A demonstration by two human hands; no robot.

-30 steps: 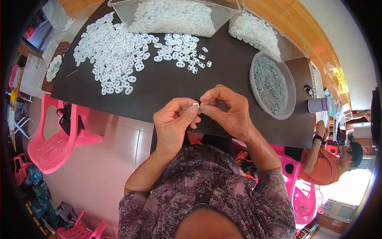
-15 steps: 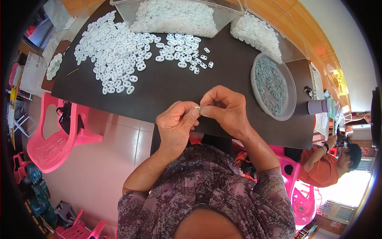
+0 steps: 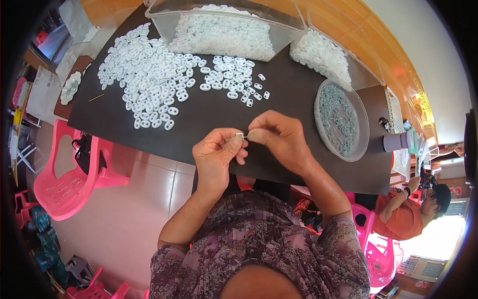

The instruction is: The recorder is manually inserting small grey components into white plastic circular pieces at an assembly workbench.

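Note:
Over the front edge of the dark table (image 3: 199,117), my left hand (image 3: 215,154) pinches a small white plastic piece (image 3: 239,134) between thumb and forefinger. My right hand (image 3: 280,141) is closed on a thin grey-green pin-like piece (image 3: 246,137), whose end meets the white piece; whether it sits inside a hole cannot be made out. Beyond my hands lies a small group of white two-hole oval pieces (image 3: 226,77), some of them narrower. A larger pile of similar white ovals (image 3: 144,74) spreads to its left. At the right, a round clear tub (image 3: 365,122) holds many thin grey-green pieces.
Two clear bins, one at the back (image 3: 214,20) and one at the back right (image 3: 361,67), hold more white pieces. A lidded grey cup (image 3: 395,143) stands right of the tub. Pink chairs (image 3: 69,189) stand at the left. A person in orange (image 3: 401,214) sits at the right.
My fingertips have drawn slightly apart, so the thin grey-green piece now shows between them. The table has shifted a little lower in the view.

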